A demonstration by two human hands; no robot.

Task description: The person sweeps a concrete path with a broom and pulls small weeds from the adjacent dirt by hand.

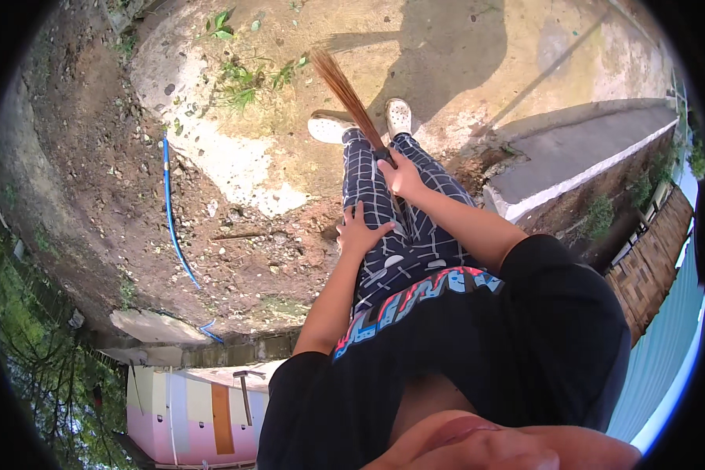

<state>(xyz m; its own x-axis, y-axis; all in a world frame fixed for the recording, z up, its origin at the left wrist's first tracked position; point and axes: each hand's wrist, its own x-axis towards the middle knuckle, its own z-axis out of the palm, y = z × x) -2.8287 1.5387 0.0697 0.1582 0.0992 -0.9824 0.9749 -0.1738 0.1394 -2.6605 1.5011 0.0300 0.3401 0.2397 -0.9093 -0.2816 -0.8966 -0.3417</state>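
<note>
My right hand [402,177] is closed round the bound end of a stick broom [349,94], in front of my legs. The broom's thin brown bristles point away from me and to the left, over the ground past my shoes. My left hand [360,233] lies on my left thigh with its fingers spread, holding nothing. Both hands are over my dark checked trousers [364,176]. My white clogs [399,117] stand on the concrete. Left of the broom tip, some green weeds [243,84] and scattered leaves lie on the ground.
Concrete pavement [290,117] stretches ahead, giving way to stony soil [235,266] on the left. A blue pipe [168,196] sticks out of that soil. To the right is a raised concrete slab [580,149] with a white edge. Shadows cross the pavement.
</note>
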